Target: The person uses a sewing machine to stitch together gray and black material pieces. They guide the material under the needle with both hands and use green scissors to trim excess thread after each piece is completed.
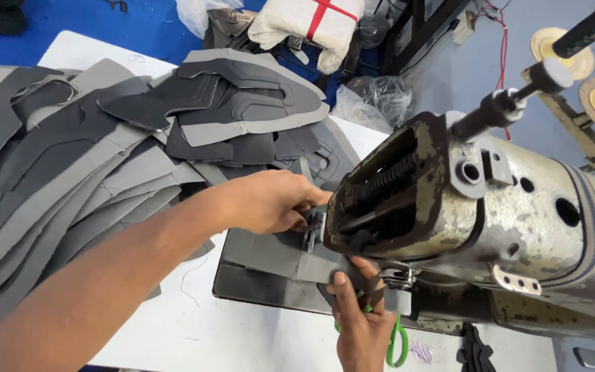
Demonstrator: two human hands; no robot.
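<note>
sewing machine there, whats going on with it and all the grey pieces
A person is feeding a grey cut piece under the head of a worn industrial sewing machine. The left hand presses on the piece beside the needle area, and the right hand steadies its near edge, with green-handled scissors looped at its fingers. A big fanned-out pile of grey and dark cut pieces lies on the white table to the left. Whether the needle is stitching cannot be seen.
</note>
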